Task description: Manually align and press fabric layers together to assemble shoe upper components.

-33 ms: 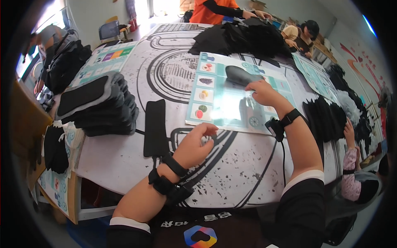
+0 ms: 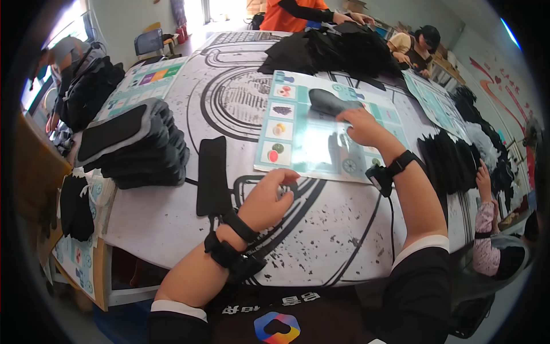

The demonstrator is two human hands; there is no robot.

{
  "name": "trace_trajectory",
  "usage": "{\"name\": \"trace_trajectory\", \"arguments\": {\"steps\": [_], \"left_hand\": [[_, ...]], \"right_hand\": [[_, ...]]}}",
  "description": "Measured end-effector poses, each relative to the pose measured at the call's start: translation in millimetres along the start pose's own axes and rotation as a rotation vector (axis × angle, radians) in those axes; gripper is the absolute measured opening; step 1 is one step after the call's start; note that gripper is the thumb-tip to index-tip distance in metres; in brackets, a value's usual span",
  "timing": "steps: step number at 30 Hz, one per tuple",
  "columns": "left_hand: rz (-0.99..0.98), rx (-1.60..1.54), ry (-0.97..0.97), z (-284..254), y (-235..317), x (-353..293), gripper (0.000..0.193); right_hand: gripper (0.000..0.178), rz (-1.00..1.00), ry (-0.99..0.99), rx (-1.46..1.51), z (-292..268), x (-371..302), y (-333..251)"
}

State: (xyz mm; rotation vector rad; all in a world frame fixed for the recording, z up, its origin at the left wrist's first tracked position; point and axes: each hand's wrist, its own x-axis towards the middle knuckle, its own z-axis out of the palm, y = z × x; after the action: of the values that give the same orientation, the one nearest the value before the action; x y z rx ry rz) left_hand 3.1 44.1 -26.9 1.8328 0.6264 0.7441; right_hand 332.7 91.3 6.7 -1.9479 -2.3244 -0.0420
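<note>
My right hand (image 2: 362, 127) is over the glossy printed sheet (image 2: 275, 153), palm down with fingers bent. Its fingers meet the near edge of a dark grey, sole-shaped pad (image 2: 327, 103), at the narrower end; they seem closed on it, though the thumb side is partly hidden. My left hand (image 2: 268, 198) hovers by the sheet's near left corner, thumb and forefinger apart, holding nothing. Left of that hand lies a flat black strip of cloth (image 2: 212, 175). Each wrist wears a black strap with a small device.
A tall stack of grey and black pads (image 2: 134, 143) stands at the left. Black cloth pieces (image 2: 332, 54) are heaped at the far side, more (image 2: 450, 160) at the right. Co-workers (image 2: 286, 14) are around the table. A cable (image 2: 393, 223) hangs from my right wrist.
The whole view has shifted very slightly. My hands and the pad keep nearly the same places on the table.
</note>
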Motion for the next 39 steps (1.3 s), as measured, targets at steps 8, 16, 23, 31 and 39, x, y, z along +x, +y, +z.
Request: {"name": "trace_trajectory", "arguments": {"steps": [8, 16, 23, 31, 39], "left_hand": [[-0.131, -0.086, 0.042, -2.4, 2.6, 3.4, 0.031], [0.18, 0.52, 0.136, -4.8, -18.8, 3.7, 0.046], [0.082, 0.876, -0.031, -3.7, -24.7, 2.5, 0.047], [0.087, 0.869, -0.038, -0.4, -22.0, 5.2, 0.048], [0.081, 0.878, -0.04, 1.2, -21.6, 5.6, 0.047]], "right_hand": [[0.042, 0.608, 0.339, 0.054, 32.0, 8.0, 54.9], [0.044, 0.977, 0.202, 0.727, 29.9, 14.0, 96.2], [0.032, 1.011, 0.19, 0.383, 36.4, 12.2, 106.7], [0.037, 0.992, 0.138, 0.321, 36.8, 12.5, 120.1], [0.032, 1.011, 0.254, 0.023, 63.6, 17.7, 149.6]]}}
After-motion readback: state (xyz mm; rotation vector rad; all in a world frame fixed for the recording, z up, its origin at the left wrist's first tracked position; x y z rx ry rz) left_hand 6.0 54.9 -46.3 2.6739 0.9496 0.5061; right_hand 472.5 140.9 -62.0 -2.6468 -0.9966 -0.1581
